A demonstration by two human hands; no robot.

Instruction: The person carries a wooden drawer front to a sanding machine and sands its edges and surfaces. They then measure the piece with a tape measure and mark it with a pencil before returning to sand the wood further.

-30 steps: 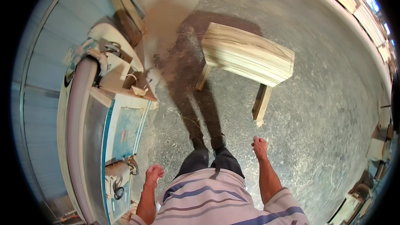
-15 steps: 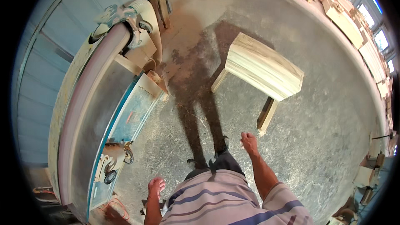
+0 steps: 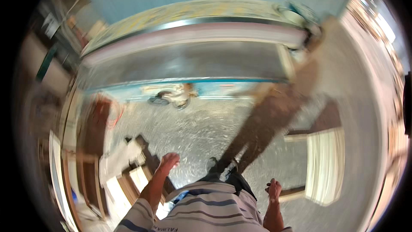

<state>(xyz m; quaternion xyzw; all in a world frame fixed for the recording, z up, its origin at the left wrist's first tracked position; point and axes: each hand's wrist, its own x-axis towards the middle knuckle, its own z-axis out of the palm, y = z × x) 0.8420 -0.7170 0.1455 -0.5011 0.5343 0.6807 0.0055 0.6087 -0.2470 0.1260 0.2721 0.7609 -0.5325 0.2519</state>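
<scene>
My left hand (image 3: pixel 168 162) hangs in the air left of my body, fingers loosely bent and apart, with nothing visible in it. Its outline is a little blurred. Under and beside that forearm lie pale boards (image 3: pixel 139 176) in a stack. My right hand (image 3: pixel 274 189) is held low on the right, fingers half curled and slightly apart, also with nothing visible in it. Just right of it stands a low wooden bench (image 3: pixel 325 167) with a slatted pale top and wooden legs, which the hand does not appear to touch.
A long belt sander (image 3: pixel 184 62) with a grey metal table spans the far side, handwheels (image 3: pixel 169 99) on its front. An orange cable (image 3: pixel 115 111) lies on the floor near its left end. Wooden frames and panels (image 3: pixel 62 180) stand at the left. Stacked lumber (image 3: pixel 397 133) lines the right edge.
My view has swung left: the sander now lies straight ahead instead of at the left, and the bench has shifted to the right. Both hands stay empty.
</scene>
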